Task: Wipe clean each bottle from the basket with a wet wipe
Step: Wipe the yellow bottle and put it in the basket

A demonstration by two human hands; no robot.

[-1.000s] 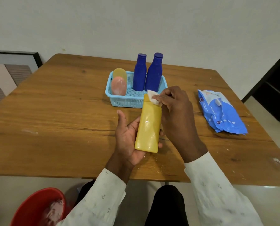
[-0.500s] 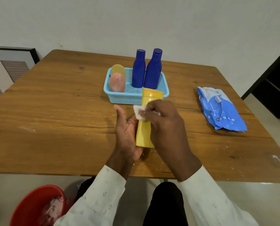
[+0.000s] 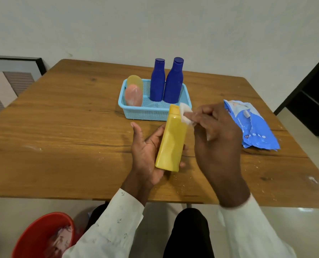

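Yellow bottle (image 3: 171, 140) lay cradled in your left hand (image 3: 147, 151), fingers curled under it near the table's front edge, steadying it so your right hand (image 3: 216, 138) could rub the pinched wipe (image 3: 185, 113) along its shoulder.

You sit in what looks like a room of a home: a plain wooden worktop (image 3: 65, 116) stands against a bare pale wall (image 3: 155, 25), a framed picture (image 3: 11, 77) leans on the floor at your left, the floor is glossy tile (image 3: 303, 220), and a dark doorway (image 3: 315, 94) opens at your right.
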